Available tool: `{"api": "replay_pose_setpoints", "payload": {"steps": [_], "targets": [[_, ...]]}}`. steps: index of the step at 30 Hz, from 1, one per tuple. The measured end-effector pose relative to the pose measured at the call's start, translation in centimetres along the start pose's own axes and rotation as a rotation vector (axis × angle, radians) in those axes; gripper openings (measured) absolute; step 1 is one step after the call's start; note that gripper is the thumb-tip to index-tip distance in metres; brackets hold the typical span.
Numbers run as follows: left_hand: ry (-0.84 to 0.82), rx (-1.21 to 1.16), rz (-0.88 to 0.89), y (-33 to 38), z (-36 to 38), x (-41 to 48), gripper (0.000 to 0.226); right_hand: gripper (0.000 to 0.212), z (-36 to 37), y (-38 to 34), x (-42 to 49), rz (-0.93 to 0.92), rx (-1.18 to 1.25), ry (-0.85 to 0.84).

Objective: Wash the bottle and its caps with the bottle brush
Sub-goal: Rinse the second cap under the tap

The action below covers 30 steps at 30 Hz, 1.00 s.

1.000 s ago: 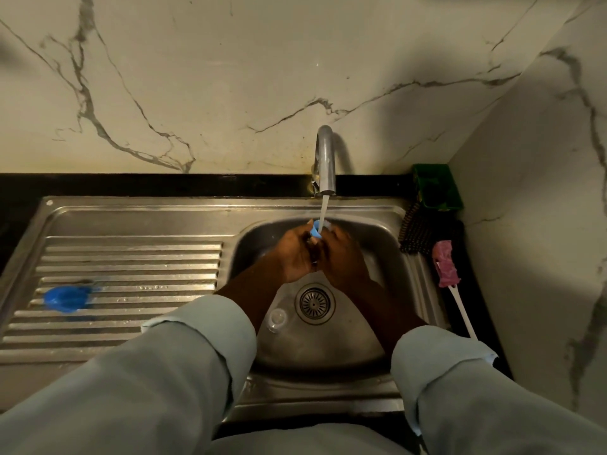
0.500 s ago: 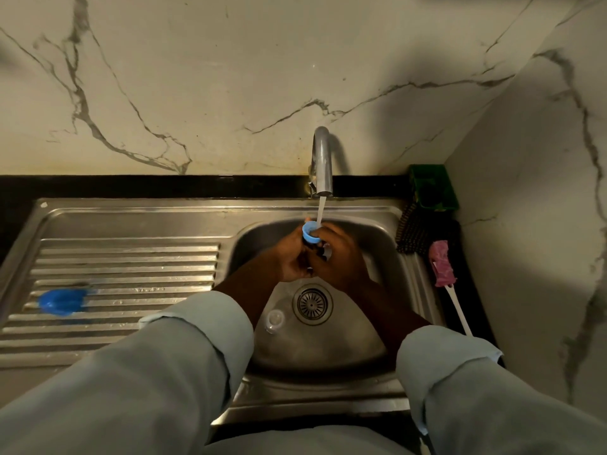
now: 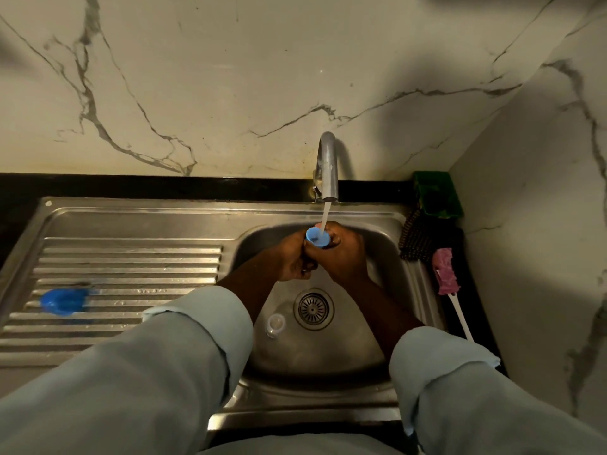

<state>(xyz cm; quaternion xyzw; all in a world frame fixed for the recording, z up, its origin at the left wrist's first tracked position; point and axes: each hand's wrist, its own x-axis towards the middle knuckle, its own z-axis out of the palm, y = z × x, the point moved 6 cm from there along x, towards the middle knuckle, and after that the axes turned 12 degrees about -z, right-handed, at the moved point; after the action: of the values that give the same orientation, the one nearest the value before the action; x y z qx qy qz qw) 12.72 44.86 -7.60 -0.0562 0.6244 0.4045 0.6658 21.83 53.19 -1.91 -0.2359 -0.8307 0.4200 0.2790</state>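
My two forearms reach forward and angle inward, pale sleeves rolled back below the elbows. My left hand (image 3: 292, 257) and right hand (image 3: 341, 256) meet and press together, fingers curled. Both are closed around one small blue cap (image 3: 318, 238), its open side tipped up between my fingertips.

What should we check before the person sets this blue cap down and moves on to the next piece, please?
1. Water from the tap lands in the blue cap: ok.
2. Both the left hand and right hand hold the cap: ok.
3. Cap free of soap: cannot tell.
4. Bottle brush within reach beside the sink: ok.
5. Clear cap away from the drain: ok.
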Motion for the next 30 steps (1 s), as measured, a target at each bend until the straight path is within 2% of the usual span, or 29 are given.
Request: {"api": "replay_pose_setpoints", "payload": {"steps": [3,7,9,11,16,20,23,30], "targets": [[0.067,-0.003,0.057,1.1,-0.8,-0.1,0.035,0.036,0.1,-0.4,0.7,0.011,0.020,-0.061],[0.175,-0.191,0.168,2.6,-1.8,-0.6,0.040,0.048,-0.4,0.0,0.4,-0.084,-0.093,-0.053],[0.193,-0.233,0.202,3.3,-2.1,-0.9,0.036,0.042,0.1,0.5,-0.6,-0.080,-0.116,-0.065],[0.180,-0.241,0.236,3.9,-2.2,-0.7,0.040,0.038,0.2,0.7,-0.7,-0.062,-0.112,-0.016],[0.089,-0.330,0.310,5.0,-1.3,-1.4,0.037,0.036,0.5,0.9,-0.6,-0.016,-0.031,-0.017],[0.030,-0.260,0.348,5.9,-0.2,-1.8,0.045,0.031,-0.1,0.6,-0.4,-0.018,-0.030,-0.010],[0.073,-0.207,0.358,6.3,-0.2,-1.6,0.046,0.029,-0.5,0.3,-0.1,-0.035,-0.032,0.015],[0.164,-0.055,0.466,7.5,-0.6,-1.9,0.025,0.034,-0.2,0.2,0.3,-0.048,-0.065,-0.010]]}}
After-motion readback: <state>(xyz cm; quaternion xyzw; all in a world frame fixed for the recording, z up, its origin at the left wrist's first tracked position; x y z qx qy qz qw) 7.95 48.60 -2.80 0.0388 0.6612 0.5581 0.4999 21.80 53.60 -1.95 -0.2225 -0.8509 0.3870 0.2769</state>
